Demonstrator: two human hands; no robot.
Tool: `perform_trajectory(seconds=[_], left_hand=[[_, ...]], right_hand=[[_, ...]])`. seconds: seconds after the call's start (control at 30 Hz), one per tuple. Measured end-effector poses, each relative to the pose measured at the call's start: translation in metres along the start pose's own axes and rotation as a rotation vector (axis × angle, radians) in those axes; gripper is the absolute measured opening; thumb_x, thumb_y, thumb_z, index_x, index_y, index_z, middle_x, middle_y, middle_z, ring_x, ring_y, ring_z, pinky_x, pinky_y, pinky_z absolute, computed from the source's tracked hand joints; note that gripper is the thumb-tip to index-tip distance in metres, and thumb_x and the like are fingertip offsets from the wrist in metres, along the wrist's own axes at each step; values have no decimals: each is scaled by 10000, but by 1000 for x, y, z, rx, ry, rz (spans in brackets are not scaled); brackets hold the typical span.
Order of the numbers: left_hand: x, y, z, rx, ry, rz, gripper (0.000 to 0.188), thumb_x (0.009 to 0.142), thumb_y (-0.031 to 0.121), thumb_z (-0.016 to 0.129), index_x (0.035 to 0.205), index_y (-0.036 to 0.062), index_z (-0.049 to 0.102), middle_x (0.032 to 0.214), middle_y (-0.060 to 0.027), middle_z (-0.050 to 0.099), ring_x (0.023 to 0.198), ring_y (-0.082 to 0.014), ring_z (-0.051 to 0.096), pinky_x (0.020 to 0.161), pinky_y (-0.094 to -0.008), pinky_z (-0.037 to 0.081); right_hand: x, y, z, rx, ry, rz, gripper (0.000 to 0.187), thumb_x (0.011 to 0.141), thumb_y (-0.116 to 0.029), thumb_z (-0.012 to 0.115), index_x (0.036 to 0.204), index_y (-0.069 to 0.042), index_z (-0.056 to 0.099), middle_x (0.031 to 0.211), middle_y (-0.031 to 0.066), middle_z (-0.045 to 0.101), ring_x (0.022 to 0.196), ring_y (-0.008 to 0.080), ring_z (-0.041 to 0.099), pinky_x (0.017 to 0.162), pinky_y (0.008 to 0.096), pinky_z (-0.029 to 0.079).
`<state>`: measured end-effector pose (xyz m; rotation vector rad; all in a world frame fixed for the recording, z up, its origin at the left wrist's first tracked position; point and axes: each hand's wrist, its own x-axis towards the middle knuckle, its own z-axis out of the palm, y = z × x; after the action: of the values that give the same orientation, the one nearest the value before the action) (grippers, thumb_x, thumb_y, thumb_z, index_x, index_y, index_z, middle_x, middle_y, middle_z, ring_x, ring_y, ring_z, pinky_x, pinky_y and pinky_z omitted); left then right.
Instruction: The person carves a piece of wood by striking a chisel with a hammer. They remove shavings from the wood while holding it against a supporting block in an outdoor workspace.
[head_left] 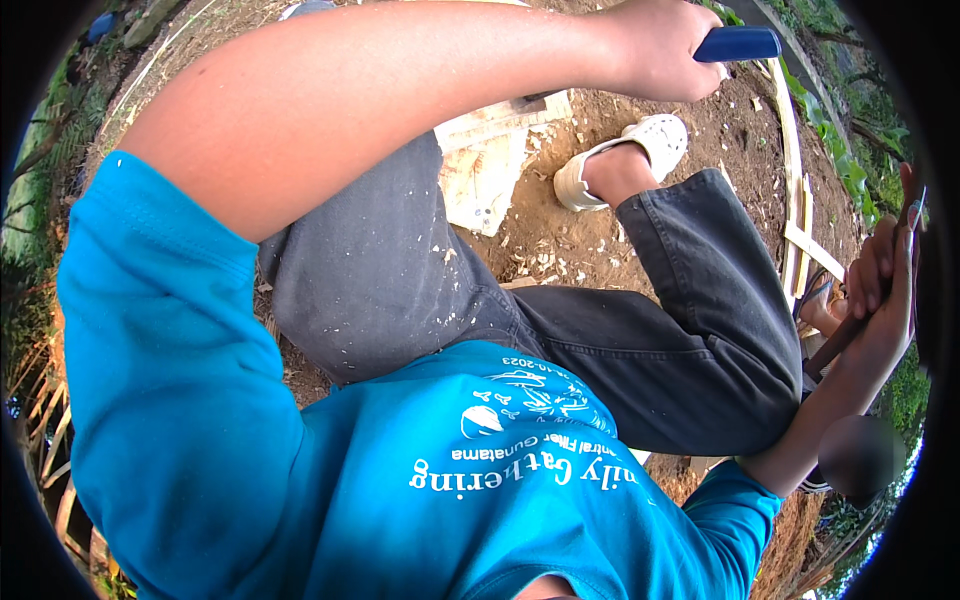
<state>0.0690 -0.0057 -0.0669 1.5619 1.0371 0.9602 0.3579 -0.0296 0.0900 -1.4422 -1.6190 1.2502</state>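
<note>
On our right we see leafy green plants beside a grey edging, brown soil, and another person's sandalled foot

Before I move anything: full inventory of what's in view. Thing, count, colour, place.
smooth straight handle: one, dark blue, upper right
flat wooden piece: at least one, pale, ground, upper centre
thin wooden strips: at least three, pale, ground, right
scattered wood chips: many, cream, over the soil
bare soil: one stretch, brown, centre
leafy plants: several, green, upper right
another person's sandalled foot: one, dark sandal, right
perforated shoe: one, off-white, worn, upper centre
cloth trousers: one pair, dark grey, centre
cotton-looking T-shirt: one, teal, bottom
left hand: one, bare, closed on handle
right hand: one, bare, right rim, grip unclear
</note>
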Motion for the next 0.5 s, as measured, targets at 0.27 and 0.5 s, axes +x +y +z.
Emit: perform_trajectory(seconds=[0.27, 0.5], left_hand=[[-5, 0, 4, 29, 37, 39, 224, 896, 137, 595, 1058, -16, 614, 908, -253, 698, 895, -404, 700, 792, -465, 539], [-8, 2, 1, -5, 65, 30, 222, 898, 131, 601, 1068, -12, 613, 922, -273, 687, 911, -422, 693, 796, -482, 527]], right_hand=[[3, -6, 16, -16, 134, -19, 535, 1100, -251, 477, 1551, 2, 338, 673, -54, 384, 455, -7, 319, 370, 189, 258], [6, 13, 48, -222, 9, 141, 455, 1092, -230, 486, 1494, -25, 432, 738, -51, 425, 470, 2, 350, 386, 174, 285]])
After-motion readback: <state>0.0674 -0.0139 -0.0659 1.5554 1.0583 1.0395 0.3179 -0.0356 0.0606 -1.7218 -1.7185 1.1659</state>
